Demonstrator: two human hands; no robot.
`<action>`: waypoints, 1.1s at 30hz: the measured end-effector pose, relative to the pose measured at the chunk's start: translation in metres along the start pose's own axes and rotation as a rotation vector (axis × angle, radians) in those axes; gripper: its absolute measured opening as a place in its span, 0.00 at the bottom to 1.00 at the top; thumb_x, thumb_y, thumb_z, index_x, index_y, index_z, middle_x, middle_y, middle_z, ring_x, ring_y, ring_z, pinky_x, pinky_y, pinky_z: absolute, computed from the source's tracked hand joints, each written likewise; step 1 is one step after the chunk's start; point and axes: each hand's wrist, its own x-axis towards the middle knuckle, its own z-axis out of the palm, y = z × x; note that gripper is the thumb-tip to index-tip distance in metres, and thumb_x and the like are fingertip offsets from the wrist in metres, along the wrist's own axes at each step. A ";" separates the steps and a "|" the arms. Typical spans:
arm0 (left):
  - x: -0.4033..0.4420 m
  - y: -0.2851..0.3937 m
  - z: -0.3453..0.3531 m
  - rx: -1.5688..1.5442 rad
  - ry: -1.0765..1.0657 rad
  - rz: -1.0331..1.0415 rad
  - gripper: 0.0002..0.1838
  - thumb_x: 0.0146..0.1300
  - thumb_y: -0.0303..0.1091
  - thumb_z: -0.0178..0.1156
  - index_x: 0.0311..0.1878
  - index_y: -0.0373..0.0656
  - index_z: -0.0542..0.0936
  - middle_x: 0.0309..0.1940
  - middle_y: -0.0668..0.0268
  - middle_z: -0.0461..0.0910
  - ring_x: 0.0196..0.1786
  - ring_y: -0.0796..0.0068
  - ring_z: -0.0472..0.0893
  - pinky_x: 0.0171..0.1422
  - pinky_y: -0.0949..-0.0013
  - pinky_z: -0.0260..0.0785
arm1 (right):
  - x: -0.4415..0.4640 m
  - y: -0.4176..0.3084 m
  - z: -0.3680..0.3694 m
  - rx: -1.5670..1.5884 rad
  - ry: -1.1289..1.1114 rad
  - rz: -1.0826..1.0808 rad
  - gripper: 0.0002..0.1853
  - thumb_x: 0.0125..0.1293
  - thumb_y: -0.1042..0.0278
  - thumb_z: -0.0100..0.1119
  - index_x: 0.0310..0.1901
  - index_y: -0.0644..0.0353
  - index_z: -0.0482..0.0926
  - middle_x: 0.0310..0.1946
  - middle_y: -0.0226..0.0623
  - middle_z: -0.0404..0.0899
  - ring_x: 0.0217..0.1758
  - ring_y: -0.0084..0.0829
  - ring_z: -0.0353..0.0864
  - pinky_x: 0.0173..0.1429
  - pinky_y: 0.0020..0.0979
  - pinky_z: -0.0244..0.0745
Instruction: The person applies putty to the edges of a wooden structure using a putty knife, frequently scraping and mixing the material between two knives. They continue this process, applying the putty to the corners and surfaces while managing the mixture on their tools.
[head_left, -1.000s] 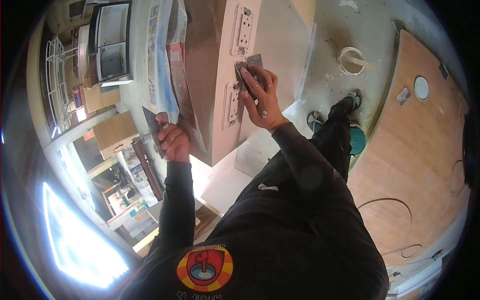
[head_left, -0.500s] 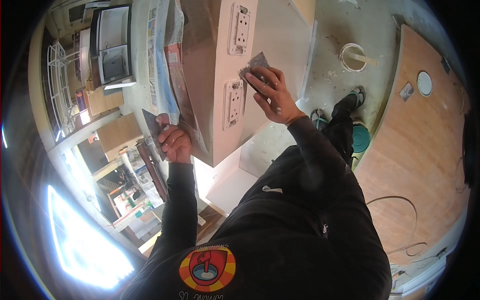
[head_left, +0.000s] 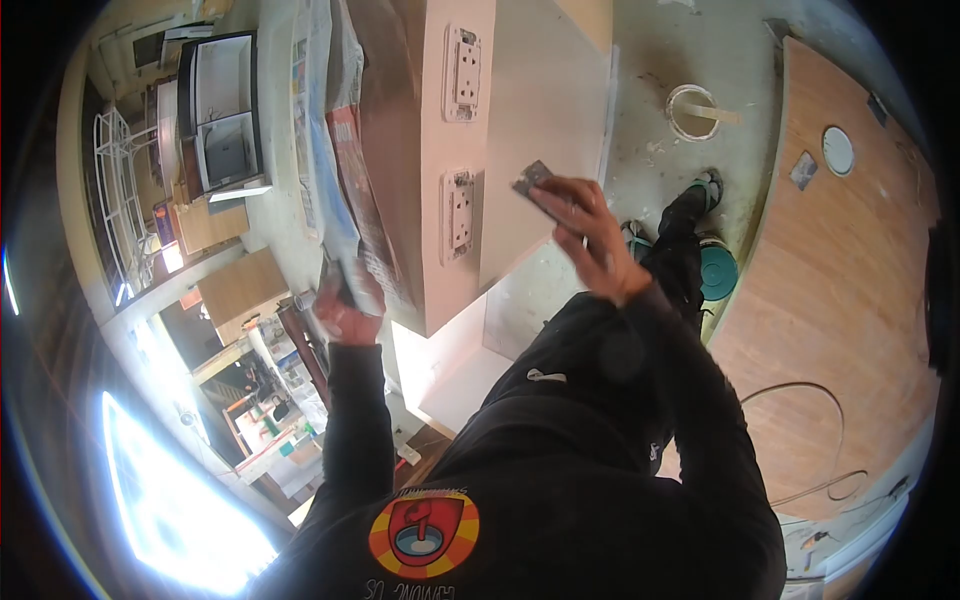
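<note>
My right hand grips a flat, smeared putty scraper, held apart from the pale panel edge and away from the wall sockets. Closed around a second dark putty scraper, my left hand is at the newspaper-covered side; it is blurred by motion. Between the hands, an upper wall socket and a lower wall socket are set in the pale pink panel. White smudges mark both socket frames.
Newspaper covers the panel's left side. A bucket with a stick across it stands on the floor, and a green-lidded tub is near my feet. A plywood sheet with a cable on it lies to the right.
My right hand has drawn its scraper away from the lower socket, right and down. My left hand has turned its scraper and shifted slightly down. The view has moved a little.
</note>
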 end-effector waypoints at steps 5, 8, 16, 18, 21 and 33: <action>0.043 -0.080 0.121 1.010 0.414 0.093 0.24 0.72 0.27 0.52 0.70 0.34 0.65 0.67 0.52 0.72 0.69 0.60 0.73 0.74 0.58 0.65 | 0.007 -0.098 0.019 0.124 -0.009 -0.277 0.31 0.55 0.74 0.62 0.65 0.52 0.78 0.65 0.47 0.69 0.64 0.53 0.67 0.70 0.49 0.63; 0.041 -0.089 0.126 1.066 0.397 0.188 0.24 0.71 0.25 0.51 0.69 0.34 0.65 0.63 0.54 0.74 0.64 0.62 0.76 0.75 0.58 0.64 | 0.001 -0.087 0.040 0.005 0.025 -0.260 0.34 0.51 0.76 0.65 0.65 0.51 0.77 0.64 0.46 0.69 0.65 0.53 0.67 0.69 0.50 0.65; 0.046 -0.084 0.133 1.011 0.464 0.348 0.19 0.72 0.23 0.50 0.66 0.37 0.70 0.52 0.65 0.78 0.58 0.71 0.77 0.72 0.58 0.68 | 0.017 -0.004 0.023 -0.126 0.111 -0.053 0.26 0.66 0.76 0.57 0.67 0.53 0.74 0.65 0.45 0.70 0.65 0.52 0.65 0.68 0.44 0.67; 0.044 -0.080 0.120 1.003 0.482 0.347 0.20 0.72 0.25 0.53 0.66 0.37 0.70 0.56 0.62 0.78 0.61 0.69 0.78 0.71 0.60 0.68 | 0.034 0.004 0.027 -0.110 0.119 -0.061 0.25 0.68 0.75 0.56 0.67 0.53 0.74 0.65 0.46 0.69 0.65 0.52 0.65 0.69 0.45 0.67; 0.041 -0.081 0.109 0.975 0.414 0.351 0.20 0.72 0.27 0.54 0.66 0.37 0.70 0.59 0.61 0.77 0.63 0.68 0.77 0.70 0.60 0.69 | 0.048 0.011 0.043 -0.096 0.138 -0.049 0.24 0.70 0.71 0.55 0.67 0.54 0.74 0.65 0.47 0.69 0.65 0.51 0.64 0.70 0.46 0.65; 0.029 -0.073 0.095 0.948 0.492 0.339 0.22 0.70 0.26 0.52 0.66 0.35 0.68 0.61 0.57 0.76 0.65 0.61 0.76 0.72 0.55 0.67 | 0.052 0.005 0.100 0.129 0.393 0.090 0.24 0.72 0.69 0.54 0.68 0.57 0.73 0.65 0.51 0.67 0.67 0.52 0.61 0.73 0.46 0.59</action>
